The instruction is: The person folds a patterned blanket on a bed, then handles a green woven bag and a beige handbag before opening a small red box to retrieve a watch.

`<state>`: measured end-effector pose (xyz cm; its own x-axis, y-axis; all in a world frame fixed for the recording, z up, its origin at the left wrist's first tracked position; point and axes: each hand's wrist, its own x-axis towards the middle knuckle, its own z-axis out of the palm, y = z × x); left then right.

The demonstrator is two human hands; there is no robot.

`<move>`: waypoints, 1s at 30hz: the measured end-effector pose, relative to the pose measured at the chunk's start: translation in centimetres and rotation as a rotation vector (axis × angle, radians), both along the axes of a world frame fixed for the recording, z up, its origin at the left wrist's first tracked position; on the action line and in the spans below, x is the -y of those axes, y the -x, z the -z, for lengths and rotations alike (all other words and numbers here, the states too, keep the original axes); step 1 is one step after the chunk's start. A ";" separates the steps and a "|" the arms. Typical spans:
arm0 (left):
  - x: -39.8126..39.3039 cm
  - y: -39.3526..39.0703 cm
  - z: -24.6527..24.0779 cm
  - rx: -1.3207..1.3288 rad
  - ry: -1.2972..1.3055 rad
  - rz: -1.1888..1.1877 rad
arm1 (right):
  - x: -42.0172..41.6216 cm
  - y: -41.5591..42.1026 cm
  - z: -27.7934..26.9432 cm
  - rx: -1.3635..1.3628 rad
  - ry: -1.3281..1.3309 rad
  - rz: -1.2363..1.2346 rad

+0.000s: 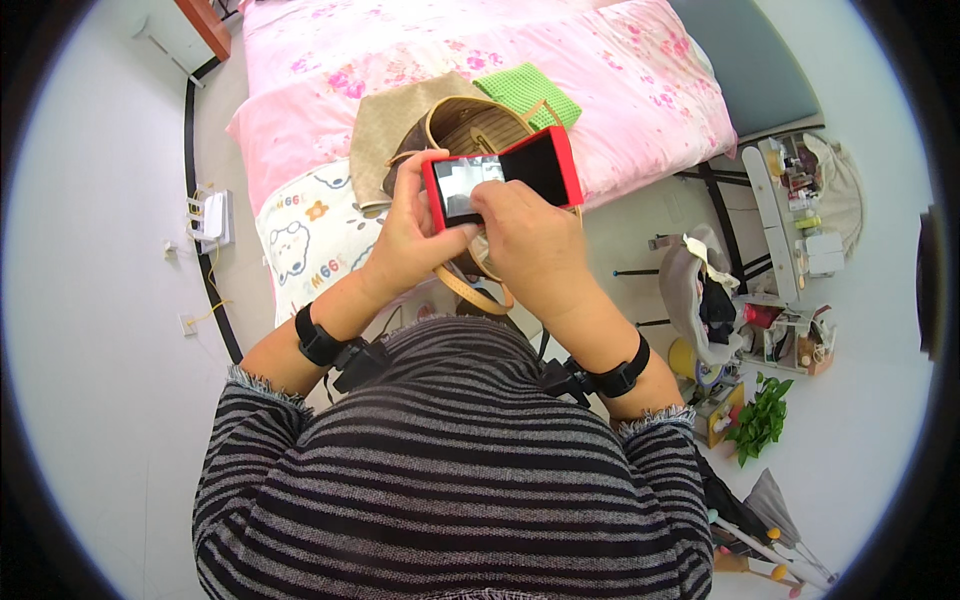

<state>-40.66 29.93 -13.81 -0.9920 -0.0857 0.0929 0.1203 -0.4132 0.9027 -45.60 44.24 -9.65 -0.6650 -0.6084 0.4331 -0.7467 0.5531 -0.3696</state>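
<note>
My left hand (pixel 411 232) holds a small red hinged case (pixel 570 169) by its left side, thumb along the near edge. The case stands open over a handbag, its right half lined in black and its left half bearing a shiny, mirror-like panel (pixel 459 184). Curled fingers of my right hand (pixel 534 236) rest at the middle of that panel; whether they pinch anything is hidden. Below the case, a brown handbag (pixel 480 120) with tan trim gapes open, showing a striped lining. Its tan strap (pixel 476 294) loops toward me.
Beige fabric (pixel 390 112) and a folded green waffle cloth (pixel 529 94) lie on the pink floral bed (pixel 300 97), near a bear-print blanket (pixel 300 240). A chair (pixel 679 292), a cluttered white dresser (pixel 772 217) and a plant (pixel 761 420) stand right. A white router (pixel 214 217) sits left.
</note>
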 end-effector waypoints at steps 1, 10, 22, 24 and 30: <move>0.1 0.0 0.1 0.034 -0.007 -0.002 | 0.1 0.0 0.1 -0.010 -0.014 -0.003; 0.5 0.9 0.2 0.158 0.093 -0.179 | 0.9 -0.2 1.3 -0.099 0.090 -0.097; 1.0 0.6 0.9 0.123 0.100 -0.163 | -2.1 0.4 4.0 0.523 0.553 -0.057; 0.7 0.6 0.7 0.120 0.119 -0.173 | -1.7 0.8 4.0 0.561 0.517 -0.127; 0.6 0.9 1.1 0.074 0.206 -0.228 | -1.6 1.1 3.2 0.114 0.257 -0.090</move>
<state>-41.55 29.36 -14.89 -0.9541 -0.2936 0.0596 0.1195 -0.1907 0.9744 -46.69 45.87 -12.85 -0.6664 -0.5475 0.5061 -0.7343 0.3639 -0.5731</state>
